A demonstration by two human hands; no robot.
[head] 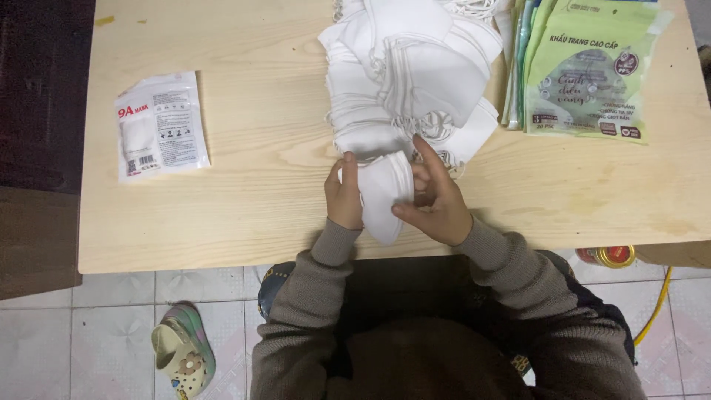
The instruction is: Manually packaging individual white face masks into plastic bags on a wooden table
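A home turned small packing station — a pale wooden table (244, 185) on tiled floor (111, 326), a loose slipper (184, 359), stacked white masks (407, 74) and green packets (585, 74).

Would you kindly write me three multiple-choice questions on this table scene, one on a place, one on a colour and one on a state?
1. Where does the flat white packet lie?
A. On the table's left part, apart from the pile
B. On top of the green packets
C. On the floor

2. What colour are the packets stacked at the table's far right?
A. Red
B. Light green
C. Black

3. How is the small stack of white masks held?
A. Lying untouched
B. In the right hand alone
C. Between the left hand and the right hand

Answers:
1 A, it lies alone on bare wood.
2 B, their fronts are pale green.
3 C, fingers of both hands grip its sides.
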